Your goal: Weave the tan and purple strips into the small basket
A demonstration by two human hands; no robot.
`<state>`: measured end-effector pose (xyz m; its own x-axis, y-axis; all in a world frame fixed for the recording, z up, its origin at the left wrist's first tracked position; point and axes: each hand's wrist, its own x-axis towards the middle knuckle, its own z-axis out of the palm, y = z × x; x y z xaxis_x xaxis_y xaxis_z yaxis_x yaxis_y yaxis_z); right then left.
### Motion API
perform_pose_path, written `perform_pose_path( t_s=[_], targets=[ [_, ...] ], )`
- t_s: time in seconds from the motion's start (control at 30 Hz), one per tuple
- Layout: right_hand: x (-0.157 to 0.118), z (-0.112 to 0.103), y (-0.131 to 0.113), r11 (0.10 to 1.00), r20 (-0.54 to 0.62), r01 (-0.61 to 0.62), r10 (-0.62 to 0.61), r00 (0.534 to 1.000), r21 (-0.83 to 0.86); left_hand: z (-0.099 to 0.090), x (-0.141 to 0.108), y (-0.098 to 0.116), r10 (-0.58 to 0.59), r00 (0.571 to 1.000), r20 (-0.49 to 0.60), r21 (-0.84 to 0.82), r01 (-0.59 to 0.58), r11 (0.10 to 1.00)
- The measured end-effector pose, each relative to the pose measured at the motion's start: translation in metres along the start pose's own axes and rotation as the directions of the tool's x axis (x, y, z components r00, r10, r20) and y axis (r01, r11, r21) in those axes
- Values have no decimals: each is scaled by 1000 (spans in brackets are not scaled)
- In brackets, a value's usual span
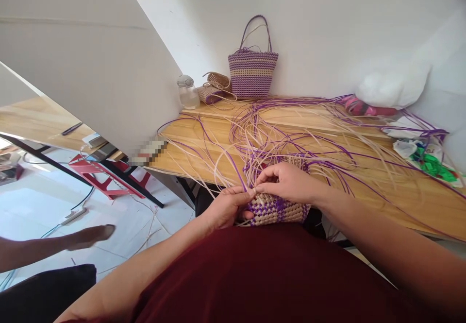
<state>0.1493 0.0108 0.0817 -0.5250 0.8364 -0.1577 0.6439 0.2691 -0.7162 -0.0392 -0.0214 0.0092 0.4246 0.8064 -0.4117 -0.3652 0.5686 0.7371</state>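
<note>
In the head view, your weave (293, 211) sits at the table's (364, 207) near edge, against your shirt (255, 269). Your left hand (233, 204) pinches a strand between thumb and forefinger at the weave's left side. Your right hand's (284, 182) fingers curl to that spot; whether they grip, you cannot tell. From the weave, a bag (253, 75) stands at twelve o'clock, a jar (188, 94) at eleven.

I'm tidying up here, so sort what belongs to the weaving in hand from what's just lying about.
Weaving in hand:
- unfinished woven piece
- loose purple and cream strands

Apparently just lying about:
- lidded jar
- handled purple bag
- white plastic bag
</note>
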Motion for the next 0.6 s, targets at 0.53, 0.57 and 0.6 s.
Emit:
perform_pose_path(
  t_s=[0.53,0.57,0.6],
  targets=[
    [14,-2,-5,1000,45,15,-14,999,-5,0,1,-1,7,1000,-17,42,-7,999],
    [13,1,-7,998,9,52,-52,999,21,1,1,-1,2,1000,-31,26,-1,1000],
    [11,4,-7,994,-26,95,-94,995,51,2,1,0,-4,999,-39,16,5,1000]
  ],
)
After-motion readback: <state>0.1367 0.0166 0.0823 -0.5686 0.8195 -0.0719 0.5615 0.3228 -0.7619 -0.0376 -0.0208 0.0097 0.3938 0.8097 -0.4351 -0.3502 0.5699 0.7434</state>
